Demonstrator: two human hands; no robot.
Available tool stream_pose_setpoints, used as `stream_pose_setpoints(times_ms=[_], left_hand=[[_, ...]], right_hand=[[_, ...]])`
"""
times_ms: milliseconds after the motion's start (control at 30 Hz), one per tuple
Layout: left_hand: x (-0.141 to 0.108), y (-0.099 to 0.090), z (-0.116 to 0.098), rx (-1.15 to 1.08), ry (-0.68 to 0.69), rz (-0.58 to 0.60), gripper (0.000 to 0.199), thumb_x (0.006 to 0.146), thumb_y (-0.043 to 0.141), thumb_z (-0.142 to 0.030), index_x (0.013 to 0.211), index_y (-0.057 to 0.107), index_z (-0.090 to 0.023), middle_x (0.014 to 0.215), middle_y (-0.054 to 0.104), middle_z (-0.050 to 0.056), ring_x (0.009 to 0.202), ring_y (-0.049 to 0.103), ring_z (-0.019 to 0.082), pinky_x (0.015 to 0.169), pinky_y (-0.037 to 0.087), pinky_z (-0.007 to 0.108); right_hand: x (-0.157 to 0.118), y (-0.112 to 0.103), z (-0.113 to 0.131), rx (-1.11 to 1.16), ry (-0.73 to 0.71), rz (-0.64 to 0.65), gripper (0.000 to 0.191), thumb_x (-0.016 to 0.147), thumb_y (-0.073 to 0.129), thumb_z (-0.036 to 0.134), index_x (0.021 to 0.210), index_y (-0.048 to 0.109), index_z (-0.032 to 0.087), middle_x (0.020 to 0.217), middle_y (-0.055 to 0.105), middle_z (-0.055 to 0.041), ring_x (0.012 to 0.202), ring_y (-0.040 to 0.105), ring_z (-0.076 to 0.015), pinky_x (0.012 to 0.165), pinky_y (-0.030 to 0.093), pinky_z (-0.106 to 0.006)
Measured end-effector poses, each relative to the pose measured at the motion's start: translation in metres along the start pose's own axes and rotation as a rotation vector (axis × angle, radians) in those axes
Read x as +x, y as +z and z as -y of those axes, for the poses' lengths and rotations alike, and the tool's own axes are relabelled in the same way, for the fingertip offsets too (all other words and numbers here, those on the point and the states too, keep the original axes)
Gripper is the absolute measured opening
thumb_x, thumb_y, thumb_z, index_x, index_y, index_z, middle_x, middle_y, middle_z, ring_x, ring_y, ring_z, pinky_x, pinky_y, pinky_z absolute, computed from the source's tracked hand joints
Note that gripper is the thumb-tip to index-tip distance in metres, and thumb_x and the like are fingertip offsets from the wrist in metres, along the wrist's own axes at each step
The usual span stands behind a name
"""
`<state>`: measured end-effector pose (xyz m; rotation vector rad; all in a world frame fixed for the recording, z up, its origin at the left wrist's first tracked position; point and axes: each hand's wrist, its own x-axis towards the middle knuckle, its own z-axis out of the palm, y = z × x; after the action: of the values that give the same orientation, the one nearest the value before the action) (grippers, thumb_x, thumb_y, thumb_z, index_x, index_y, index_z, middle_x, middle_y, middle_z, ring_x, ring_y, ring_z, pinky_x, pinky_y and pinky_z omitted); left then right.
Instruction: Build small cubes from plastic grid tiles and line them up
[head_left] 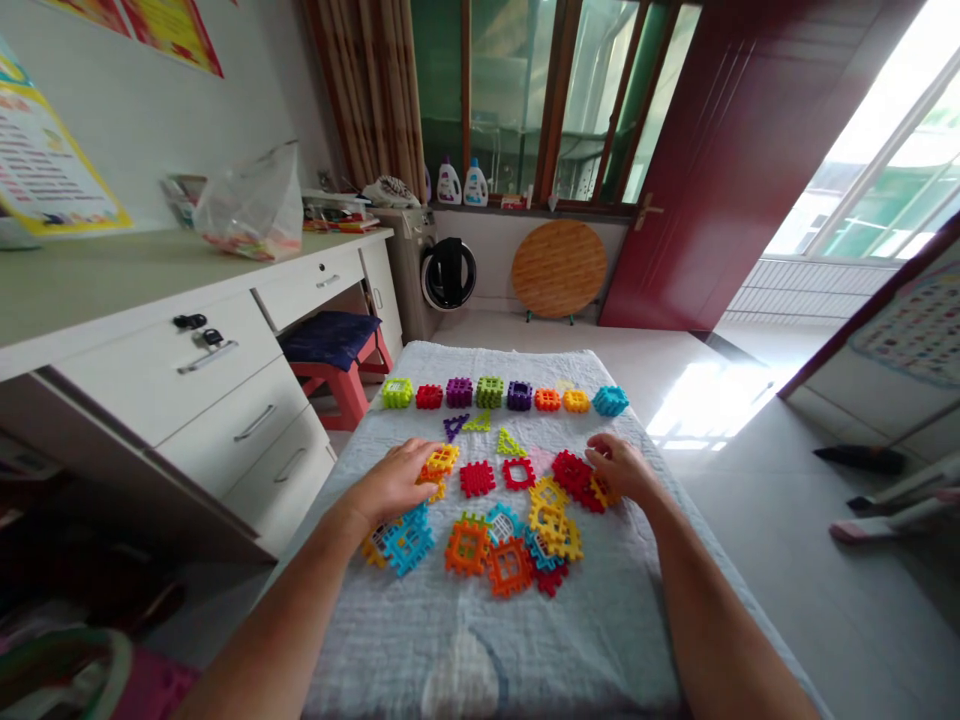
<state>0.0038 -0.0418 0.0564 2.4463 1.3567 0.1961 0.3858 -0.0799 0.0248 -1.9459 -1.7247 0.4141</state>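
My left hand (397, 476) is closed on yellow and orange pieces (442, 460) at the left of the cloth-covered table. My right hand (616, 466) rests at the right beside red pieces (574, 474), fingers bent over the pile's edge; whether it grips one is unclear. Between the hands lie a solid red square (477, 478) and a red frame (518, 473). Nearer me are blue pieces (409, 540), orange squares (510, 567) and yellow squares (551, 525). Green (510, 442) and purple triangles (455, 427) lie farther back.
A row of stacked pieces, from lime (397, 393) to blue (610, 401), lines the far part of the table (495, 361). A white desk (187, 270) and a stool (334, 345) stand at the left, a red door (720, 150) at the right.
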Motion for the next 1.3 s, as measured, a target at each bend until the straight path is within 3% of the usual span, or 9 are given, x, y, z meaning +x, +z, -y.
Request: stream_pose_setpoints(times_ms=[133, 333, 500, 700, 867, 1033, 1200, 1300], left_hand=[[0.012, 0.019, 0.005, -0.040, -0.004, -0.123, 0.050, 0.072, 0.058, -0.028, 0.122, 0.056, -0.022, 0.120, 0.059, 0.009, 0.111, 0.055, 0.025, 0.100, 0.040, 0.036], [0.016, 0.026, 0.010, -0.082, 0.011, -0.234, 0.036, 0.074, 0.061, -0.032, 0.108, 0.065, -0.021, 0.107, 0.064, 0.007, 0.101, 0.058, 0.024, 0.094, 0.043, 0.037], [0.013, 0.023, 0.009, -0.145, 0.062, -0.296, 0.036, 0.070, 0.064, -0.026, 0.106, 0.064, -0.021, 0.108, 0.063, 0.006, 0.103, 0.057, 0.024, 0.095, 0.043, 0.037], [0.011, 0.024, 0.009, -0.184, 0.051, -0.345, 0.036, 0.072, 0.061, -0.025, 0.108, 0.061, -0.021, 0.112, 0.061, 0.005, 0.106, 0.056, 0.023, 0.098, 0.043, 0.037], [0.011, 0.025, 0.009, -0.237, 0.032, -0.340, 0.035, 0.075, 0.058, -0.028, 0.109, 0.060, -0.021, 0.113, 0.059, 0.006, 0.107, 0.056, 0.023, 0.098, 0.044, 0.036], [0.011, 0.024, 0.009, -0.217, 0.025, -0.345, 0.043, 0.071, 0.062, -0.025, 0.113, 0.056, -0.022, 0.115, 0.059, 0.006, 0.109, 0.055, 0.024, 0.099, 0.043, 0.037], [0.011, 0.027, 0.016, -0.190, 0.016, -0.372, 0.038, 0.072, 0.058, -0.023, 0.111, 0.057, -0.021, 0.114, 0.058, 0.006, 0.110, 0.055, 0.024, 0.100, 0.043, 0.037], [0.012, 0.030, 0.019, -0.179, 0.035, -0.384, 0.037, 0.074, 0.055, -0.022, 0.111, 0.057, -0.021, 0.116, 0.056, 0.006, 0.113, 0.053, 0.023, 0.103, 0.041, 0.037]], right_hand=[[-0.008, -0.005, 0.009, -0.042, -0.100, 0.108, 0.032, 0.077, 0.057, 0.049, 0.086, 0.068, 0.020, 0.084, 0.065, -0.0059, 0.072, 0.058, -0.0176, 0.065, 0.043, -0.029], [-0.015, 0.000, 0.022, -0.148, -0.229, 0.122, 0.042, 0.067, 0.071, 0.043, 0.102, 0.065, 0.020, 0.092, 0.062, -0.0060, 0.085, 0.056, -0.0218, 0.079, 0.043, -0.035], [-0.015, 0.003, 0.030, -0.102, -0.288, 0.102, 0.029, 0.075, 0.066, 0.034, 0.101, 0.064, 0.021, 0.097, 0.059, -0.0063, 0.094, 0.054, -0.0230, 0.085, 0.040, -0.036], [-0.013, 0.006, 0.036, 0.028, -0.345, 0.038, 0.015, 0.077, 0.062, 0.025, 0.092, 0.062, 0.020, 0.095, 0.060, -0.0053, 0.092, 0.054, -0.0209, 0.084, 0.041, -0.035], [-0.010, 0.009, 0.037, 0.247, -0.230, -0.034, 0.013, 0.076, 0.054, 0.023, 0.089, 0.057, 0.020, 0.075, 0.061, 0.0000, 0.067, 0.053, -0.0145, 0.065, 0.043, -0.028], [0.000, 0.013, 0.018, 0.446, -0.040, -0.233, 0.027, 0.077, 0.052, 0.032, 0.099, 0.057, 0.019, 0.070, 0.058, 0.0004, 0.059, 0.052, -0.0136, 0.055, 0.044, -0.026], [0.008, 0.015, -0.001, 0.399, 0.062, -0.336, 0.030, 0.076, 0.050, 0.030, 0.103, 0.057, 0.019, 0.087, 0.064, -0.0036, 0.070, 0.059, -0.0161, 0.065, 0.049, -0.030], [0.010, 0.017, -0.005, 0.321, 0.052, -0.310, 0.033, 0.076, 0.049, 0.028, 0.107, 0.057, 0.020, 0.096, 0.065, -0.0047, 0.078, 0.062, -0.0180, 0.074, 0.050, -0.034]])
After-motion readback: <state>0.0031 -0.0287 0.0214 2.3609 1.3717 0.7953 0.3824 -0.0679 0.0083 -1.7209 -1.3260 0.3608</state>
